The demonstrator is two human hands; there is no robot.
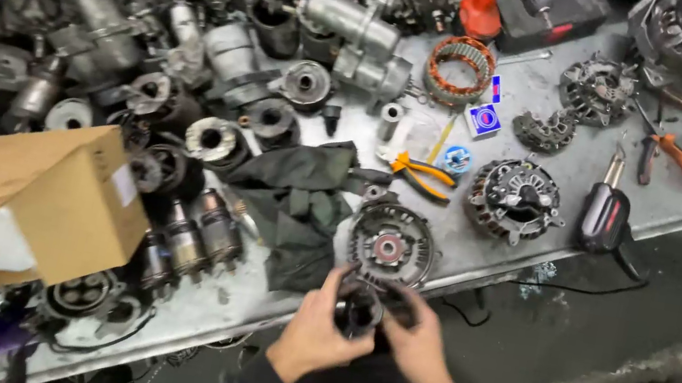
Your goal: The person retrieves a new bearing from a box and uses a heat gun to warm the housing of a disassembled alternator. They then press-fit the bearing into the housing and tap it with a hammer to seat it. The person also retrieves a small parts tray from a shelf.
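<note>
A grey metal worktop [554, 94] carries a crowd of starter motors [193, 236], a cardboard box [12, 199], a dark rag [297, 202], orange-handled pliers [419, 173], a copper-wound ring [460, 69], a round finned housing [513, 200] and a black handheld tool [604, 215].

- My left hand [315, 325] and right hand [417, 341] grip a rotor part [359, 309] just off the workbench's [563, 100] near edge.
- An alternator housing [390, 245] lies on that edge, just behind my hands.
- A cloth [298, 198] lies left of the housing, pliers [419, 173] behind it.
- A cardboard box [12, 199] sits at the bench's left end.
</note>
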